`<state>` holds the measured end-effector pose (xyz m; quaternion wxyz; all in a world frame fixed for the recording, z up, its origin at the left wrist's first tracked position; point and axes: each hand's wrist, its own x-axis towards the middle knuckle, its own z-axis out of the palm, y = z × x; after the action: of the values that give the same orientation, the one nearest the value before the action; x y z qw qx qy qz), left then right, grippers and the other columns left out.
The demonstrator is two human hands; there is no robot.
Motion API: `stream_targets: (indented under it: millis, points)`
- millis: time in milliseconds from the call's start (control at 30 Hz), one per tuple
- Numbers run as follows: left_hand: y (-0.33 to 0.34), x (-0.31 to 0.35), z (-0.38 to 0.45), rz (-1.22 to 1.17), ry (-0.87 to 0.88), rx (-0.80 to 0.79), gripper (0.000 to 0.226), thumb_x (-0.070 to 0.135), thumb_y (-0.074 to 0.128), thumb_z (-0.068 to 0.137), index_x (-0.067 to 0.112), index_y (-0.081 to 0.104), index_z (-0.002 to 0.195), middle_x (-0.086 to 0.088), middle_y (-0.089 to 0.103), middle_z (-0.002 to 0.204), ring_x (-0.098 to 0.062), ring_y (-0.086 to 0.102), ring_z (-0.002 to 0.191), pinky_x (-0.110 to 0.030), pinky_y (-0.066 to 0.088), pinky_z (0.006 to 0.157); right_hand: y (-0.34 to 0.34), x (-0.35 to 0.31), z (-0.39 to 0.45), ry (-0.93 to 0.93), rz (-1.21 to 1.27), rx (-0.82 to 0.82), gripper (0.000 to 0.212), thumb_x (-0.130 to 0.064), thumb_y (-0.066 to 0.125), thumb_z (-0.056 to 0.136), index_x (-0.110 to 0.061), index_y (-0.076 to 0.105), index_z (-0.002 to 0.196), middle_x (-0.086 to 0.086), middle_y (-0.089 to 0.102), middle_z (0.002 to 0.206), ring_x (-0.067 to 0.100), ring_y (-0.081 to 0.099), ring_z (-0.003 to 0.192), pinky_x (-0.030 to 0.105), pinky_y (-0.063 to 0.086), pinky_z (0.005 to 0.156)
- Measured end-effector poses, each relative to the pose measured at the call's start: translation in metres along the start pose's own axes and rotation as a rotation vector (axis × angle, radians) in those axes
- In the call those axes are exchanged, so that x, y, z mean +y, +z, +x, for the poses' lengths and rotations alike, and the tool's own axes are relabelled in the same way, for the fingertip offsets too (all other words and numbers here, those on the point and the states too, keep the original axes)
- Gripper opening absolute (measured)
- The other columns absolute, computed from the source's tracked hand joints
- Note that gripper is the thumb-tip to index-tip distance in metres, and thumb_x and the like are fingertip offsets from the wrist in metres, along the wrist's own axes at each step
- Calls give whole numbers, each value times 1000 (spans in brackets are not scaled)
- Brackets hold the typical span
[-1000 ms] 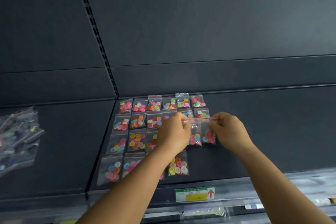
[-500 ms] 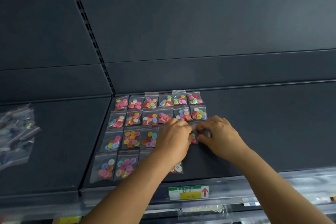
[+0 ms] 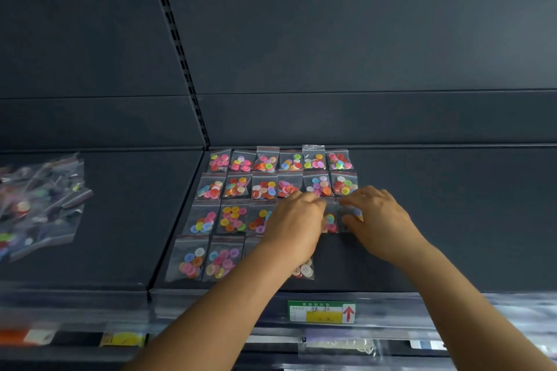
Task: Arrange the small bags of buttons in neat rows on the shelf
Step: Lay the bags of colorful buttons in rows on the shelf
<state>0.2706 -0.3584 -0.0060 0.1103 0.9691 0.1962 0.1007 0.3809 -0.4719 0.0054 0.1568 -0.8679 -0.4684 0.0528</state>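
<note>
Clear plastic bag (image 3: 351, 215) of buttons pinched by the right hand (image 3: 378, 224) on the dark shelf (image 3: 437, 220).
Left hand (image 3: 297, 226) rests curled on the neighbouring bag (image 3: 330, 221); whether it grips is unclear. Both sit in the third row of bagged buttons (image 3: 238, 187); loose bags (image 3: 39, 205) lie well left.

Dark grey shelf (image 3: 422, 220), rows of small button bags (image 3: 238, 187) flat on it, blurry heap of probably more bags (image 3: 39, 205) far left.
</note>
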Motion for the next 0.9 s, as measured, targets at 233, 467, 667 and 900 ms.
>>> stream_targets:
  millis: [233, 467, 667, 900]
  points:
    - [-31, -37, -32, 20, -88, 93, 50, 34, 50, 95, 18, 39, 142, 1, 45, 141, -18, 38, 129, -33, 29, 107, 6, -53, 11, -139, -18, 3, 51, -39, 52, 92, -23, 40, 139, -4, 44, 142, 20, 37, 130, 33, 30, 108]
    - [-65, -114, -78, 54, -217, 148, 53, 39, 47, 95, 22, 34, 144, 5, 41, 144, -16, 34, 132, -30, 25, 109, 27, -144, 30, -276, 24, -7, 59, -41, 52, 91, -23, 33, 143, -3, 39, 146, 18, 30, 137, 34, 25, 112]
    - [-101, -206, -133, 77, -316, 178, 55, 42, 45, 95, 21, 33, 144, 3, 40, 144, -18, 35, 132, -31, 27, 109, 62, -252, 48, -357, 68, -47, 59, -42, 49, 93, -23, 29, 145, -4, 36, 148, 16, 28, 137, 31, 21, 113]
    - [-138, -307, -191, 89, -371, 192, 54, 42, 45, 95, 22, 33, 144, 4, 40, 145, -16, 34, 133, -30, 26, 110, 104, -365, 63, -389, 113, -62, 54, -40, 47, 94, -23, 33, 143, -5, 38, 147, 16, 30, 137, 32, 21, 113]
